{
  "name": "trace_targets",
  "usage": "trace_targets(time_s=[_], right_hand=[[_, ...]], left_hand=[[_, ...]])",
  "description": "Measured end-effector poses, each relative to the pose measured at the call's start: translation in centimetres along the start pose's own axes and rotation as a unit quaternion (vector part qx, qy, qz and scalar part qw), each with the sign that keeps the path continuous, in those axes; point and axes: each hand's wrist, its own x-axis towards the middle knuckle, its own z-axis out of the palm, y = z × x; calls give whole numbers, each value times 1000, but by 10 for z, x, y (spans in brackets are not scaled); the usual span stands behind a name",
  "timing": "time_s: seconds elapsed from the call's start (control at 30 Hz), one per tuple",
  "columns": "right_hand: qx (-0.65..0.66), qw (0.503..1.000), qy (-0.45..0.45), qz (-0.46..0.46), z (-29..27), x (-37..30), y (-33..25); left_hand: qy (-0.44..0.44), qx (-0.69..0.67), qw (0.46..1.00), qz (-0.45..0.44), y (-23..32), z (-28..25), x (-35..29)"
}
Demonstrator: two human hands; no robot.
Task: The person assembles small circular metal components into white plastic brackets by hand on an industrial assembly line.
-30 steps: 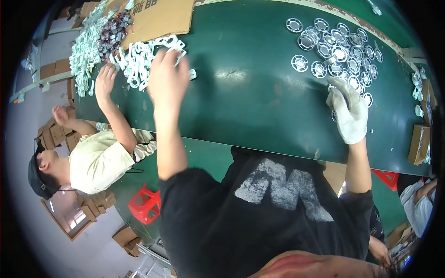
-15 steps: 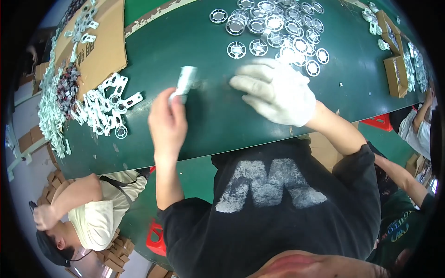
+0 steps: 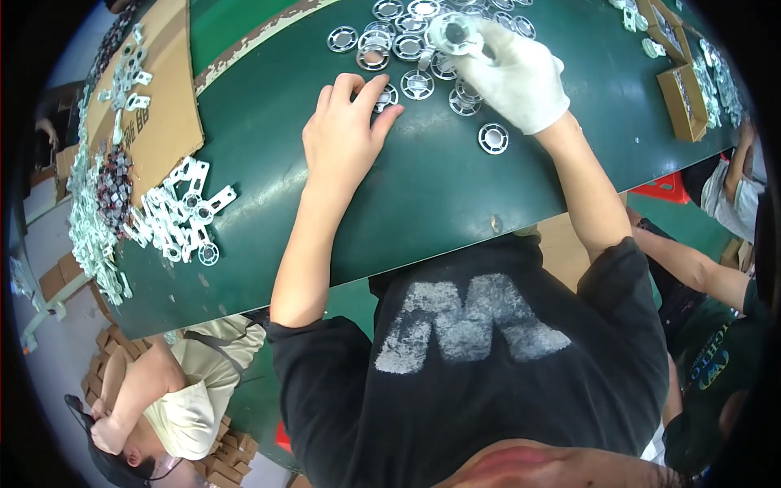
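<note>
My bare left hand (image 3: 343,124) reaches over the green table with its fingers spread. A round spoked disc (image 3: 386,98) shows between its thumb and forefinger; whether they touch it I cannot tell. My right hand (image 3: 521,80), in a white glove, grips a pale part with a round ring end (image 3: 454,34) above the scattered discs. The glove hides the rest of that part. Around both hands lie several silver-and-black spoked discs, among them one disc (image 3: 417,84) between the hands and another disc (image 3: 493,138) below the glove.
White ring-ended parts (image 3: 175,220) are heaped at the left, beside small dark pieces (image 3: 114,187) and a cardboard sheet (image 3: 167,89). Open cardboard boxes (image 3: 682,102) stand at the right edge. One person (image 3: 175,390) sits at the lower left; others are at the right.
My left hand has let go of the pale part and moved up and right to the discs. My right hand has moved up and now holds a pale ring-ended part. The view has shifted.
</note>
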Motion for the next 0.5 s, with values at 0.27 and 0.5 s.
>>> trace_targets(time_s=[0.27, 0.5], right_hand=[[-50, 992, -94, -61, 5, -15, -17], [-36, 974, -189, -116, 7, -30, -35]], left_hand=[[82, -367, 926, 21, -4, 1, -15], [165, -364, 909, 120, 4, 12, -12]])
